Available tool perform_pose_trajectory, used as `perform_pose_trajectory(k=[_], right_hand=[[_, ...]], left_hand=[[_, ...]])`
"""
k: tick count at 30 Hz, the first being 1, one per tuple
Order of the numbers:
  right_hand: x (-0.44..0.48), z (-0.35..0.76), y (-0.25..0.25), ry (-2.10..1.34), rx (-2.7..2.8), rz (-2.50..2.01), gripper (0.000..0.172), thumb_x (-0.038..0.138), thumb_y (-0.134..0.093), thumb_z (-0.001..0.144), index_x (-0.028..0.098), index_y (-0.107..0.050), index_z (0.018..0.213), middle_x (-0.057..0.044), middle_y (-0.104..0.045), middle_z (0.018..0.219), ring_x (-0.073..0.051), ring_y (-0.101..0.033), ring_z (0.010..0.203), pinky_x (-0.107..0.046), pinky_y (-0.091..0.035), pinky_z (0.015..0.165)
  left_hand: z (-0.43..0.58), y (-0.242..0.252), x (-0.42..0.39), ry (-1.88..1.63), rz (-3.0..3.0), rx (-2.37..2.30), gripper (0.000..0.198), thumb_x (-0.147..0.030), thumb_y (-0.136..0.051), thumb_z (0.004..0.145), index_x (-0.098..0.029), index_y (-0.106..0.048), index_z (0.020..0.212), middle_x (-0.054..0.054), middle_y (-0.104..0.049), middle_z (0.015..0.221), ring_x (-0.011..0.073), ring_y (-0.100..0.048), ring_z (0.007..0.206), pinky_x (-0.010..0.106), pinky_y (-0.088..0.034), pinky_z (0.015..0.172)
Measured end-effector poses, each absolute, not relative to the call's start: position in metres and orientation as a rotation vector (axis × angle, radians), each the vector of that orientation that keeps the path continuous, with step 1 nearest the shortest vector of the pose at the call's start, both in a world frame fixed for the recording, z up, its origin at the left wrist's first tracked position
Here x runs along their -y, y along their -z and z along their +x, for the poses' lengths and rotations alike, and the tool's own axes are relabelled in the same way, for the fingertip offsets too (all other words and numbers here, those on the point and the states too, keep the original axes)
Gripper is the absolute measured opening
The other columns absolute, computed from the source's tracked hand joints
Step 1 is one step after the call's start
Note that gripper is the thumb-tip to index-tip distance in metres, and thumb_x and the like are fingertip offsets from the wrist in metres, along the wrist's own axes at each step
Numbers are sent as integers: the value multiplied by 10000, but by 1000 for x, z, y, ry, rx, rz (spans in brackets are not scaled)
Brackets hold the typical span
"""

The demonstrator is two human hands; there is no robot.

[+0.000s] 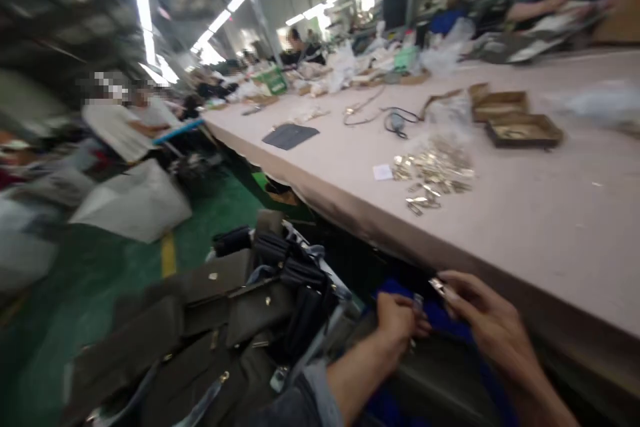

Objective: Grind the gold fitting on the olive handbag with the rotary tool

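My right hand (487,313) pinches a small shiny metal clasp (437,285) between thumb and fingers, just off the table's front edge. Close by on the left, my left hand (397,320) is closed with a small greyish, shiny piece (418,302) showing at its fingertips; motion blur hides its exact kind. Beneath both hands lies a dark olive bag (435,373), with blue material (440,317) around it. On the tabletop ahead is a loose heap of gold-coloured metal clasps (435,163), beside a small white label (383,172).
A long pale table (540,213) runs along my right, bearing small brown boxes (525,130), a dark flat piece (290,136) and black cords (397,121). Dark handbags (205,313) are piled at my left. People work farther back; a co-worker's arm (543,3) shows top right.
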State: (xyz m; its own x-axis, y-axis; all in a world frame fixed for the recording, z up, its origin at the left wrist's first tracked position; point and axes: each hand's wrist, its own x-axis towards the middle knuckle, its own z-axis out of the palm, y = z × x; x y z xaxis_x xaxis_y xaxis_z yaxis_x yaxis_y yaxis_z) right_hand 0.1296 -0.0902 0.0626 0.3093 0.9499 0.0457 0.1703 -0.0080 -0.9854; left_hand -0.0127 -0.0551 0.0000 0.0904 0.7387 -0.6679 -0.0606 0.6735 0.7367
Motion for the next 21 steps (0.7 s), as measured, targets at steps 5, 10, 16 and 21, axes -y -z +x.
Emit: perform_pose_trajectory(k=[5,10,16,21], right_hand=[[100,127,-17,-848,1182,-1626,310,386,-534,913,194,-698,1091,-73,-697,1024,-231,-645,871,-341,-511,805],[94,116,-6,-805,1445,-1751,353,274,-510,871,192,-722,1141,-81,-712,1053,-231,-661,878,-351,-499,825],[96,120,-3,-788,1386,-1739,239,266,-555,861,211,-746,994,-46,-720,894,-216,-669,792,-322,-490,738],[90,125,6,-976,875,-1578,319,407,-706,805,141,-743,977,-72,-705,787,-202,-634,641,-286,-498,586]], left_hand=[[-5,6,48,-565,674,-1373,122,-12,-654,777,-56,-644,891,127,-721,737,185,-667,507,235,-523,427],[-8,5,50,-598,698,-1373,46,-30,-708,749,-55,-690,783,93,-681,588,215,-676,488,256,-553,437],[-7,7,50,-597,739,-1354,84,3,-655,768,-28,-721,810,115,-689,590,217,-686,498,245,-555,439],[-8,4,50,-579,776,-1319,130,-11,-625,795,-15,-744,847,163,-739,735,206,-701,537,247,-574,465]])
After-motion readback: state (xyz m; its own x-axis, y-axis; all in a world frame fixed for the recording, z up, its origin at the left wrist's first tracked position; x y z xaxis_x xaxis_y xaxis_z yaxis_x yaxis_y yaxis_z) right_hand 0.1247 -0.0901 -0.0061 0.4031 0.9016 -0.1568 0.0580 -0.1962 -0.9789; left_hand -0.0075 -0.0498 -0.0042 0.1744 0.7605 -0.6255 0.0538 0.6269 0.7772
